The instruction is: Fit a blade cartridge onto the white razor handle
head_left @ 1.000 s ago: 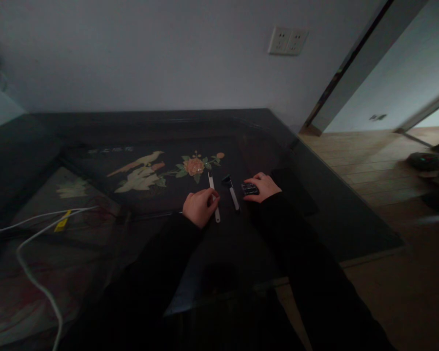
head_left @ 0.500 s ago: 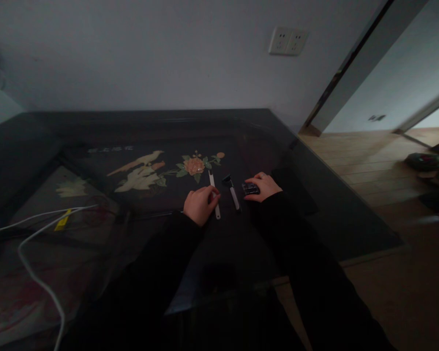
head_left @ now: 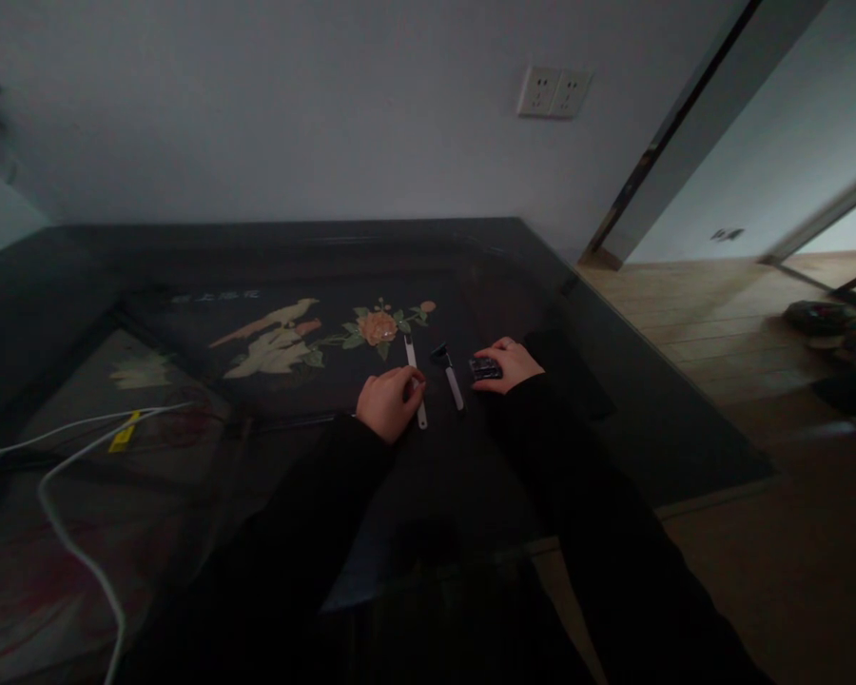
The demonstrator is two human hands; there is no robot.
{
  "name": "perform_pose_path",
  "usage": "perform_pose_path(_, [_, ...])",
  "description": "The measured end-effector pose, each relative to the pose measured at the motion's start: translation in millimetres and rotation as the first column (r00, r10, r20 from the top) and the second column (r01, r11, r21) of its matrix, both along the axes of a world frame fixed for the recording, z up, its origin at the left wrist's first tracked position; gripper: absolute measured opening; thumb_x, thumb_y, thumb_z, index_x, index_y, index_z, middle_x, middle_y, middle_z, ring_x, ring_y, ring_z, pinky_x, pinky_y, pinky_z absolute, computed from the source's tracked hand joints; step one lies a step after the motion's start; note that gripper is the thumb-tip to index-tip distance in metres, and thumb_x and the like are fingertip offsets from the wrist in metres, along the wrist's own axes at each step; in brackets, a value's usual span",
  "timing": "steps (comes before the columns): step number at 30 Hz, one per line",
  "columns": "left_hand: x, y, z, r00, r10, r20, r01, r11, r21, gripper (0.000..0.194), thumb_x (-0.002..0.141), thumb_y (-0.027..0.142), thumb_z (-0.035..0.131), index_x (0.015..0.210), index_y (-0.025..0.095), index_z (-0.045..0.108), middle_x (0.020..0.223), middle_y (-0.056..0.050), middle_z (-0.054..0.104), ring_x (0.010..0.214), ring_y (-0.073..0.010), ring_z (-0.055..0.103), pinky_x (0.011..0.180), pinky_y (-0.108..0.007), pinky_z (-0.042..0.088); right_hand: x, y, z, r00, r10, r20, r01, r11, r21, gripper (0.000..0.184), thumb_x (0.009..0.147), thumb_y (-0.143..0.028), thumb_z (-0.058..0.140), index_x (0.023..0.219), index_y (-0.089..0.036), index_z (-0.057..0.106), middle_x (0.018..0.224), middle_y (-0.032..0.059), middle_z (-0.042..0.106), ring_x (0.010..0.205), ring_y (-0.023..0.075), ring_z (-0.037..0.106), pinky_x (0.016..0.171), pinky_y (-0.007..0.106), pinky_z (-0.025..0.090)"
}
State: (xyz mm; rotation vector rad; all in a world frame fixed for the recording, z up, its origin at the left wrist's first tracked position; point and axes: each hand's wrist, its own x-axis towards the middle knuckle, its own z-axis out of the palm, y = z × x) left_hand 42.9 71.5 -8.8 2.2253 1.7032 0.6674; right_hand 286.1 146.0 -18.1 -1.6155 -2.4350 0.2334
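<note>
**A razor [head_left: 451, 376] lies loose between two busy hands**

The left hand [head_left: 391, 400] has thumb and fingers closed on the middle of a thin pale strip [head_left: 411, 356]; both ends of it show, the far one dark-tipped, the near one with a hole. The right hand [head_left: 512, 363] has its fingers gripping a small dark case [head_left: 483, 368] at its far and near edges. All three things are on, or just over, the dark table [head_left: 642, 409], the razor between strip and case and touched by neither hand.

The likeliest trouble, I'd judge, is the razor. Its head sits at the far end, near the left fingertips, so a careless sweep to the right could bring skin against it, or knock it askew on a surface that looks slick.

The strip is narrow and gripped only at mid-length; if the pinch loosened, it could swivel. Whether it lies flat or is slightly raised, I cannot tell. The case could slip if squeezed unevenly, and if it has a lid, it might pop open; its contents are too dark to make out.

Dim light makes misjudging edges easier. The cord [head_left: 82, 550] is well off to the left, so snagging seems unlikely.
</note>
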Motion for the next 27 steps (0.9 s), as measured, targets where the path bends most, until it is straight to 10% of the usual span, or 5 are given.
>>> perform_pose_path(19, [-1,-1,-1.7,0.995,-0.016,0.094,0.009,0.997,0.072,0.013,0.088,0.027,0.052,0.092,0.019,0.061,0.071,0.001,0.062,0.064,-0.0142,0.056,0.062,-0.026,0.038,-3,-7,5.5,0.993,-0.027,-0.112,0.033,0.998,0.051,0.055,0.06,-0.043,0.081,0.109,-0.023,0.066,0.102,0.0089,0.05,0.092,0.0252,0.057,0.083,0.04,0.049])
perform_pose_path(27, [-27,-31,10.5,0.967,-0.213,0.137,0.195,0.971,0.136,0.019,0.088,0.028,0.047,0.072,0.019,0.052,0.061,0.001,0.054,0.056,-0.0124,0.049,0.057,-0.025,0.036,-36,-30,40.9,0.86,0.053,-0.507,0.145,0.928,0.343,0.03,0.074,-0.025,0.066,0.063,-0.022,0.038,0.061,-0.0038,0.041,0.056,0.0127,0.041,0.056,0.026,0.033])
